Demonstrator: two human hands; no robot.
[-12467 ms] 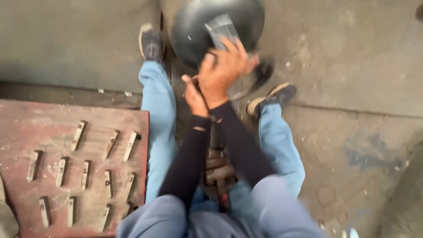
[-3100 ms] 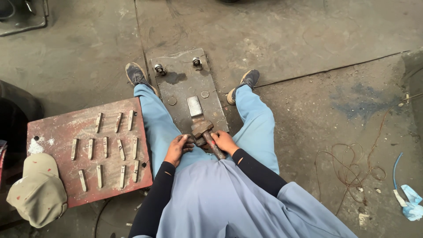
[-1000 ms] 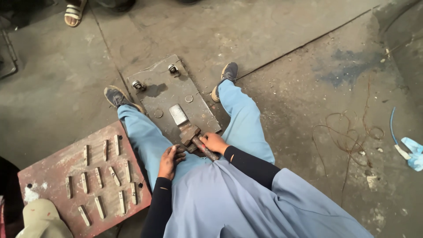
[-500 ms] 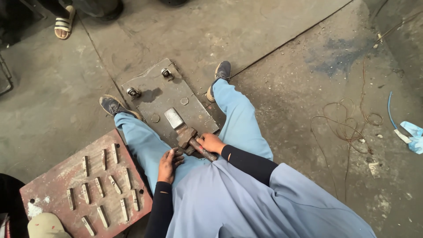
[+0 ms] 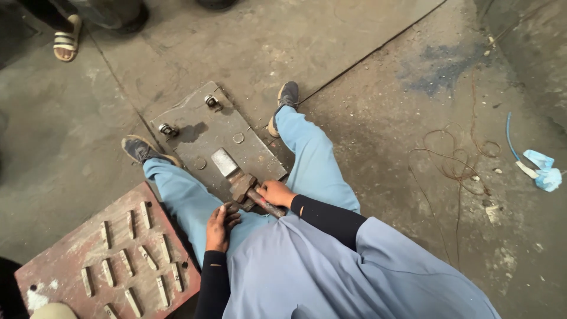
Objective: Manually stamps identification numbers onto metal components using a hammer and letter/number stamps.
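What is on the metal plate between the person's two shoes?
In the head view, two upright bolts and a shiny steel block sit on the grey plate between the shoes.

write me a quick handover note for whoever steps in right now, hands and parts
Right hand: closed on the hammer handle, with the head resting by the small metal block.
Left hand: resting on the left thigh, holding nothing visible.
Steel plate lies on the floor between the legs, two bolts at its far edge.
Red tray to the left holds rows of small metal pieces.
Progress on the block cannot be told.
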